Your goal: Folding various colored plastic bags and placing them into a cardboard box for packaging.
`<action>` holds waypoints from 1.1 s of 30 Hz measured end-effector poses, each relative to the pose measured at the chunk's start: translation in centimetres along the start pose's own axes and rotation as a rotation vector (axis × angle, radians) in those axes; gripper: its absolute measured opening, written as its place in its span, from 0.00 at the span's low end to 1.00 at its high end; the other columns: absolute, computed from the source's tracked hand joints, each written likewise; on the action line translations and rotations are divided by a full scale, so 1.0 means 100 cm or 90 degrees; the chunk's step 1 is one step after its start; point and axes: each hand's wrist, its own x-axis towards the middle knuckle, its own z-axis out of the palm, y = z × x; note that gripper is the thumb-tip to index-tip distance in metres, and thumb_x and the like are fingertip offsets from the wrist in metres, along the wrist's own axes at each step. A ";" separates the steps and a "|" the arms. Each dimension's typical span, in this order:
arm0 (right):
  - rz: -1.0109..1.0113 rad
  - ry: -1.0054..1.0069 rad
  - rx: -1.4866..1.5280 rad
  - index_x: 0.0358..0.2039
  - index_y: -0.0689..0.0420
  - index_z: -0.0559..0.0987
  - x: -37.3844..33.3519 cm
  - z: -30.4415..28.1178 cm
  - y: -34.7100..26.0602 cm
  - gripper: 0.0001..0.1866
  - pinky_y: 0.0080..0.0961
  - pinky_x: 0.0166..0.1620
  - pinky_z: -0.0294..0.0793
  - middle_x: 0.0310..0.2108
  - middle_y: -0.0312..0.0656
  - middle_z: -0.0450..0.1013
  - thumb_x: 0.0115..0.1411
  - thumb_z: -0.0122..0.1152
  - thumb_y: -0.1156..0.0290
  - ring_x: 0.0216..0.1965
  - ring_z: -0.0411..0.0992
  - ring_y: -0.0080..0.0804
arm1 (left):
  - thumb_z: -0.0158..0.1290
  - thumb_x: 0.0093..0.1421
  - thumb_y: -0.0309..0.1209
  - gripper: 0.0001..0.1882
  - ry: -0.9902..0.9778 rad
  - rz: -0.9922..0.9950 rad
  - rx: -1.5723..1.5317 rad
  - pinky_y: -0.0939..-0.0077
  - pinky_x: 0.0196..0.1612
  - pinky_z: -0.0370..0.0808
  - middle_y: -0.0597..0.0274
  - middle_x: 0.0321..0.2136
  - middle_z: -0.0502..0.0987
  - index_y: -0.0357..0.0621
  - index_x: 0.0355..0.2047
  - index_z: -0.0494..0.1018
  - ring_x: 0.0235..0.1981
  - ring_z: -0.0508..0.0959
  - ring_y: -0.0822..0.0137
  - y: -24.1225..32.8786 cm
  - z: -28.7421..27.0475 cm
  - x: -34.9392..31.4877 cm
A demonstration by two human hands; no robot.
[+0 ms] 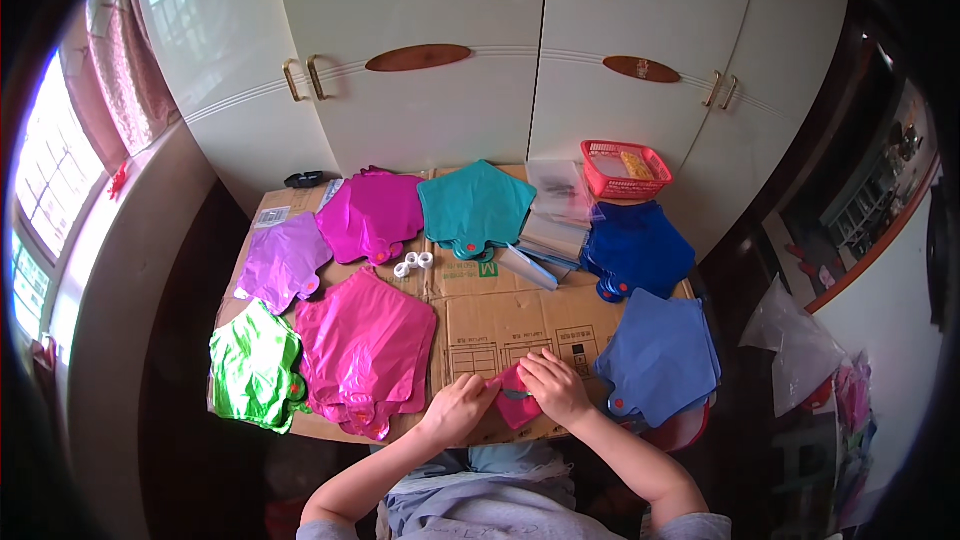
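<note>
A small folded pink foil balloon [517, 412] lies at the front edge of the cardboard-covered table, between my hands. My left hand [462, 410] is closed and pinches its left corner. My right hand [556, 387] bends over its upper right side, the fingers pressed on the foil. A grey patch shows in the middle of the folded piece. To the left lies a stack of flat pink foil balloons [368, 345], with shiny green ones [255, 365] beyond it. Periwinkle-blue foil balloons [660, 355] are stacked to the right of my right hand.
Along the back lie lilac [284, 258], magenta [370, 215], teal [478, 205] and dark blue foil stacks [640, 248]. Small white rolls [413, 263] sit mid-table. Clear plastic sleeves [556, 230] lie near a red basket [625, 172]. White cupboards [420, 0] stand behind the table.
</note>
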 end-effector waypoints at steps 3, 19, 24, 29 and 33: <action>0.014 0.006 0.005 0.32 0.58 0.81 -0.002 0.001 0.001 0.08 0.35 0.52 0.74 0.36 0.39 0.76 0.51 0.58 0.75 0.42 0.75 0.34 | 0.47 0.52 0.29 0.21 0.064 0.067 0.039 0.70 0.45 0.72 0.57 0.44 0.73 0.38 0.48 0.71 0.47 0.73 0.63 -0.003 0.006 0.001; 0.066 -0.058 0.046 0.37 0.57 0.81 -0.010 -0.003 0.004 0.13 0.41 0.56 0.68 0.49 0.42 0.74 0.51 0.56 0.75 0.45 0.75 0.33 | 0.47 0.54 0.30 0.25 0.086 0.056 0.086 0.68 0.52 0.65 0.57 0.48 0.73 0.35 0.53 0.66 0.50 0.70 0.65 0.007 0.008 -0.006; 0.084 -0.096 0.047 0.39 0.58 0.80 -0.001 -0.023 -0.006 0.13 0.42 0.57 0.66 0.51 0.43 0.72 0.55 0.56 0.68 0.46 0.75 0.32 | 0.50 0.52 0.33 0.28 0.066 0.060 0.062 0.65 0.54 0.64 0.58 0.49 0.73 0.37 0.54 0.66 0.52 0.69 0.66 0.011 0.000 -0.005; 0.154 -0.070 0.052 0.39 0.59 0.78 -0.011 0.001 -0.011 0.13 0.43 0.58 0.63 0.49 0.44 0.73 0.57 0.57 0.65 0.44 0.76 0.32 | 0.53 0.54 0.36 0.27 0.088 0.040 0.054 0.62 0.56 0.63 0.56 0.51 0.72 0.37 0.54 0.67 0.56 0.67 0.64 0.014 0.008 -0.007; 0.151 -0.063 -0.025 0.38 0.59 0.77 -0.007 0.002 -0.019 0.12 0.43 0.57 0.64 0.47 0.43 0.72 0.57 0.57 0.66 0.46 0.74 0.34 | 0.53 0.56 0.37 0.27 0.074 -0.021 -0.007 0.57 0.59 0.60 0.54 0.52 0.71 0.36 0.54 0.66 0.60 0.65 0.61 0.014 0.012 -0.012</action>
